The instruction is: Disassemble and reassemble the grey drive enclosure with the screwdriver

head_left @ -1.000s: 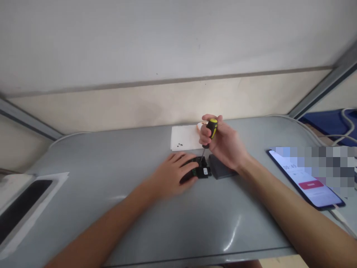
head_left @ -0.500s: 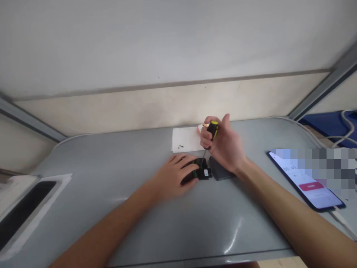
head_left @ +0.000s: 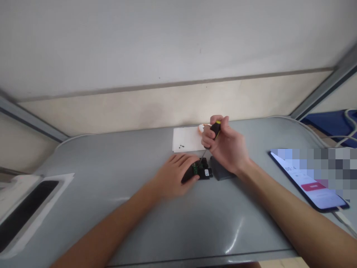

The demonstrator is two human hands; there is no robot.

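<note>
1. The smooth gray table (head_left: 173,227) runs from its straight near edge, with glossy streaks, up to the fingers.
2. Well right of the right fingers, a phone (head_left: 304,178) shows timer digits starting "00" and a red button whose lettering is too small to read; a white cable (head_left: 344,222) meets its near end.
3. Well left of the left fingers, a long black slab with rounded corners (head_left: 29,208) lies on white sheets (head_left: 60,193).
4. The left hand (head_left: 170,176) has its fingers curled around a black device (head_left: 200,173), which shows green circuit board and an unreadable white label.
5. The right hand (head_left: 231,147) grips a black-and-yellow screwdriver (head_left: 215,130), its thin shaft slanting down into the device.
6. Just beside the device, below the right fingers, sits a dark flat block (head_left: 221,172).
7. Beyond the left fingers, tiny black pieces (head_left: 181,146) lie on white paper (head_left: 186,137).
8. Behind the right fingers, a white-and-orange object (head_left: 202,128) is partly hidden.
9. Farthest, a cream wall panel (head_left: 119,115) borders the table's far edge.
</note>
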